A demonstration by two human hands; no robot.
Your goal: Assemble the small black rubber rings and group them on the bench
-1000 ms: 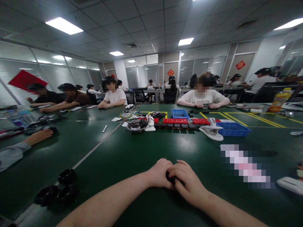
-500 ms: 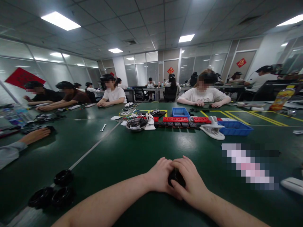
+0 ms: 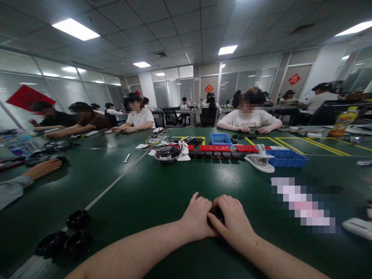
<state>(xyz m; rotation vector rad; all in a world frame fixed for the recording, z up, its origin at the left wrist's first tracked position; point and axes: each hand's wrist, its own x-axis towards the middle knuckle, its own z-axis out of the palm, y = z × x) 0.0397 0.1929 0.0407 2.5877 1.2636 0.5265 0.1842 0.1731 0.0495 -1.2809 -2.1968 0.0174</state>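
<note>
A glossy black rounded object (image 3: 217, 215) sits between my two hands, just above or on the green table; its full shape is hidden by the fingers. My left hand (image 3: 196, 217) closes around it from the left, one fingertip sticking up at the far side. From the right, my right hand (image 3: 235, 219) curls over it, with the thumb across its near face. Several glossy black ring-shaped parts (image 3: 78, 219) lie at the lower left, beside my left forearm.
Ahead stand a red power strip (image 3: 215, 148), a metal bowl (image 3: 167, 155) with cables, a white clamp (image 3: 261, 159) and a blue tray (image 3: 287, 158). A small wrench (image 3: 127, 158) lies left. Another person's hand (image 3: 46, 167) rests at far left. Co-workers sit across the table.
My right hand has turned and closed further over the black object, covering more of it. A fingertip of my left hand now points up. The black ring-shaped parts have stayed put.
</note>
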